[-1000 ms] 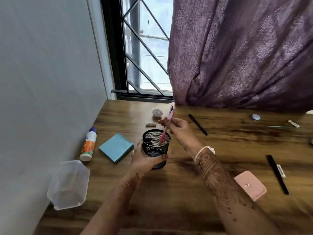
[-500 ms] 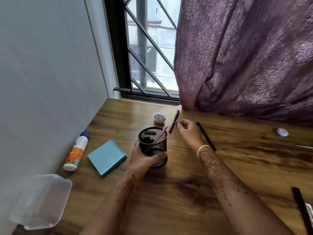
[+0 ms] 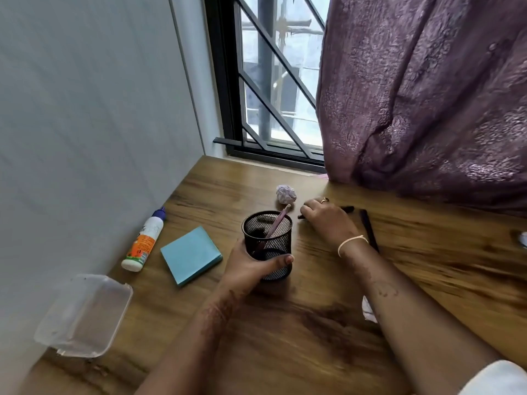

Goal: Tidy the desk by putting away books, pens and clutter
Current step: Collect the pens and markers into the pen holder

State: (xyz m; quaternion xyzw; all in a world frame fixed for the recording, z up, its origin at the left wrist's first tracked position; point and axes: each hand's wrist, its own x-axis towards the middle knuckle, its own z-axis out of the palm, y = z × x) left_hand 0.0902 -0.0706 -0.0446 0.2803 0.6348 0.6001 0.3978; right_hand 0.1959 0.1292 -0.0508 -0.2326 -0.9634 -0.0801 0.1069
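Note:
A black mesh pen cup [image 3: 266,238] stands on the wooden desk [image 3: 285,337], and my left hand [image 3: 251,269] is wrapped around its lower part. A pink pen [image 3: 278,222] leans inside the cup. My right hand [image 3: 328,220] rests palm down on the desk just right of the cup, fingers curled over a black pen [image 3: 348,208] whose two ends stick out on either side. A second black pen [image 3: 367,222] lies beside my right wrist, partly hidden. A crumpled paper ball [image 3: 286,194] sits behind the cup.
A blue sticky-note pad [image 3: 190,255] and a glue bottle [image 3: 144,240] lie left of the cup near the wall. A clear plastic container [image 3: 85,312] sits at the front left. A white paper scrap [image 3: 368,309] shows under my right forearm. A purple curtain [image 3: 427,109] hangs behind.
The pink pen left my right hand and now stands in the cup. My right hand dropped from above the cup to the desk with the black pen. The view shifted left.

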